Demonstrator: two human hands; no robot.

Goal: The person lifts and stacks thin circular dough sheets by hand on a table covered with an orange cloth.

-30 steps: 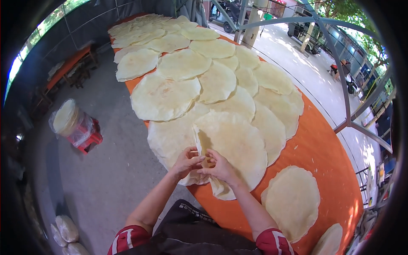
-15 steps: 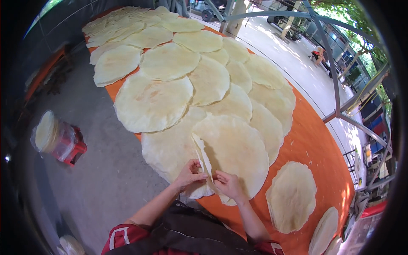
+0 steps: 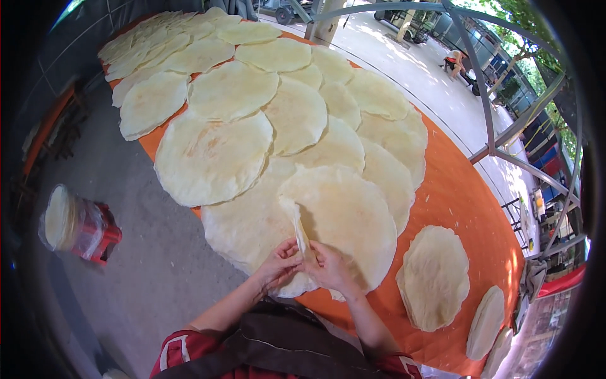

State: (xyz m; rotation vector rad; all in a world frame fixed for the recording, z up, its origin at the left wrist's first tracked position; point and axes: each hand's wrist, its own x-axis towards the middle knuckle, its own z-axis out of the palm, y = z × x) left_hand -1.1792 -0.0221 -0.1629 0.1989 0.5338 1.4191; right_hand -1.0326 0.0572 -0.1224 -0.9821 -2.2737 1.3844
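Note:
Large round thin flatbreads overlap across a long table covered in orange cloth. The nearest flatbread (image 3: 347, 211) has its left edge lifted into a narrow upright fold. My left hand (image 3: 279, 264) pinches the near end of this fold between thumb and fingers. Close against it, my right hand (image 3: 331, 268) grips the same edge from the right side, partly hiding the fold's lower end. Under both hands lies another pale flatbread (image 3: 243, 230), flat and reaching past the table's left edge.
A stack of smaller flatbreads (image 3: 435, 278) sits to the right on the orange cloth (image 3: 451, 183), with more stacks at the right end. On the floor at left, a red stool (image 3: 104, 234) bears bagged flatbreads (image 3: 62, 218). Metal frame poles (image 3: 483, 95) stand beyond the table.
My hands have drawn closer together on the flatbread's lifted edge, and the fold looks narrower. The whole view has shifted slightly, moving the far flatbreads leftward.

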